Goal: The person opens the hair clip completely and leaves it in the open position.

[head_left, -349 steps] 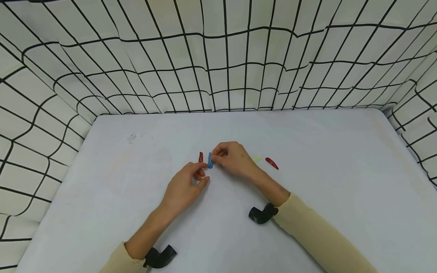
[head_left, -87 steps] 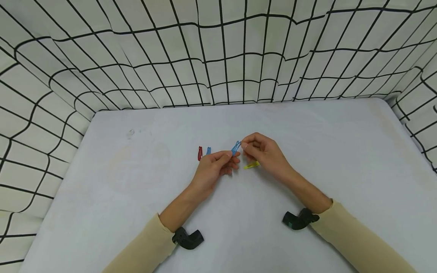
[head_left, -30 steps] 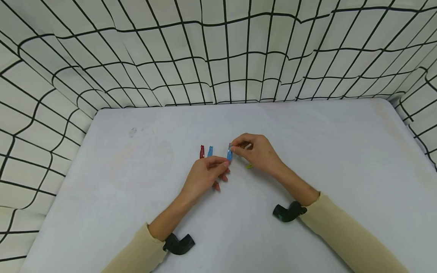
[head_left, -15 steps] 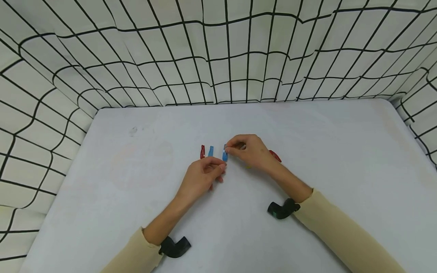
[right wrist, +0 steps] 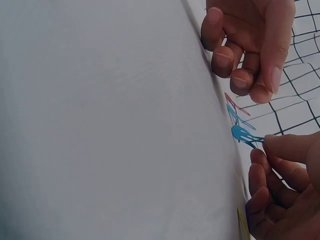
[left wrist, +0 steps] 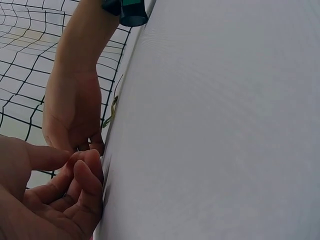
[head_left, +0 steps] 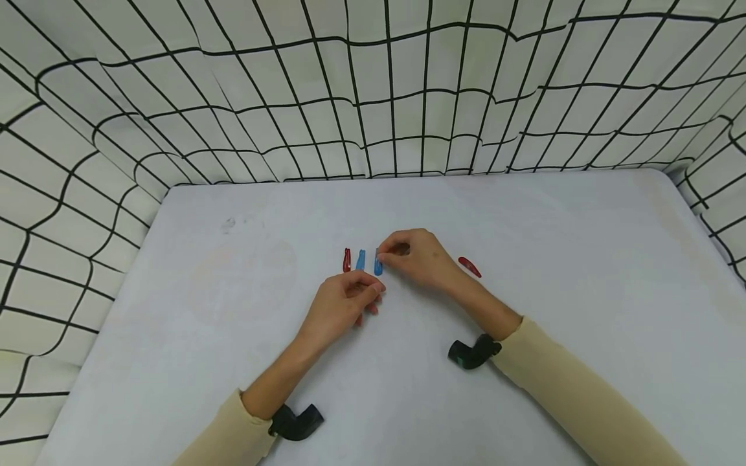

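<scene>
My right hand pinches the end of a blue snap hair clip between thumb and fingertips; its rounded end meets the table. In the right wrist view this blue clip is plain to see. To its left, a second blue hair clip and a dark red hair clip lie side by side, apart from each other. Just in front of them is my left hand, fingers loosely bent and holding nothing. A yellow hair clip shows near the right hand in the right wrist view; the head view hides it.
Another red hair clip lies right of the right hand. The white table is bordered by white walls with black grid lines at the back and sides. Black curved devices sit at both wrists.
Over the last second my right hand has moved left with the blue clip, bringing it beside the other blue clip. My left hand has let go of it and drawn slightly left.
</scene>
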The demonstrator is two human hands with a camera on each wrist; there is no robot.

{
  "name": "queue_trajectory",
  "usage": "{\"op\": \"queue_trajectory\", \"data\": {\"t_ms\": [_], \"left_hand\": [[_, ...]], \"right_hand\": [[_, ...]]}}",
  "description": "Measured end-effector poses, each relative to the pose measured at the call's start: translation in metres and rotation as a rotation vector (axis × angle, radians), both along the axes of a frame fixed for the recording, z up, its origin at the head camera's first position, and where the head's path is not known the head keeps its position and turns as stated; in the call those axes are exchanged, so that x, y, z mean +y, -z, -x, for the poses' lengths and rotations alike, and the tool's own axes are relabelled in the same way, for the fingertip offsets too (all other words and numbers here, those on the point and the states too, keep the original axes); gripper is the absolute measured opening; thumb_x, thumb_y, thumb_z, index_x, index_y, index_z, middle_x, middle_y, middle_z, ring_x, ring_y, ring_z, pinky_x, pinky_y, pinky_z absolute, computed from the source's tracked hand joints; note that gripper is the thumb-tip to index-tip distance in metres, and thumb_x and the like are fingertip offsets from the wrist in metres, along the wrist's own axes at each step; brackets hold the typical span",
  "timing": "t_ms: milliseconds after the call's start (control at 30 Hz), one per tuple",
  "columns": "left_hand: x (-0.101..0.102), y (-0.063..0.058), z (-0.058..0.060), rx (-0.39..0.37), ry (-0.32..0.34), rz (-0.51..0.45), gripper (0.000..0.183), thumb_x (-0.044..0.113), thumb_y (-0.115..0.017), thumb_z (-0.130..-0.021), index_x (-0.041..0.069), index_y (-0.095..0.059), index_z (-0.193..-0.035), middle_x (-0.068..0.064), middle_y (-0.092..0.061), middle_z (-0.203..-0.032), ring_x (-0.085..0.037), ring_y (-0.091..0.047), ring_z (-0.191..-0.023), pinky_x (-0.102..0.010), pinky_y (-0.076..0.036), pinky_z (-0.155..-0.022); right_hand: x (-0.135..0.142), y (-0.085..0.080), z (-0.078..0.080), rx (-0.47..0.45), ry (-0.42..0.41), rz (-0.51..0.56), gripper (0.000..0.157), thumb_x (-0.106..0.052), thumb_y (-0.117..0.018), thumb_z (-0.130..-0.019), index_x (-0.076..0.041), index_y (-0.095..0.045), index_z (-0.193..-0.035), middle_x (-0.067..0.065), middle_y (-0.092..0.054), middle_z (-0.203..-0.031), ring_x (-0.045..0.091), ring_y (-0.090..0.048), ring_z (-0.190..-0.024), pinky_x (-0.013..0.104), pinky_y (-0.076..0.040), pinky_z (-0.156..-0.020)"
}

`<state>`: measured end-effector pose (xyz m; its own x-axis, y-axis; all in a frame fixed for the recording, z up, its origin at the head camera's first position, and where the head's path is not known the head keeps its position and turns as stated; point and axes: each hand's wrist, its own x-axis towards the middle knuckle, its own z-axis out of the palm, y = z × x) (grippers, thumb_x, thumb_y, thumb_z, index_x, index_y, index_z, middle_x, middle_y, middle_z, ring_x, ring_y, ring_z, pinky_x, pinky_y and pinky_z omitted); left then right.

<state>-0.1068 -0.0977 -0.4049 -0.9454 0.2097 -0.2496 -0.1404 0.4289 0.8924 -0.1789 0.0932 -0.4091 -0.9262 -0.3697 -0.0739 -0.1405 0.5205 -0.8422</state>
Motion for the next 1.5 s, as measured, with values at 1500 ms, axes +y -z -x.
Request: {"op": "queue_trajectory", "data": {"t_ms": [1500], "left_hand": [[0.010, -0.003, 0.004, 0.012, 0.058, 0.018, 0.016, 0.021, -0.066, -0.102, 0.010, -0.076, -0.106, -0.007, -0.076, -0.088, -0.016, -0.066, -0.074, -0.022, -0.045, -0.053]], "right_hand": [[0.018, -0.013, 0.000, -0.015, 0.005, -0.015, 0.010, -0.023, -0.071, -0.100, -0.018, -0.077, -0.106, -0.001, -0.075, -0.100, 0.017, -0.066, -0.098, 0.031, -0.051, -0.084]]}}
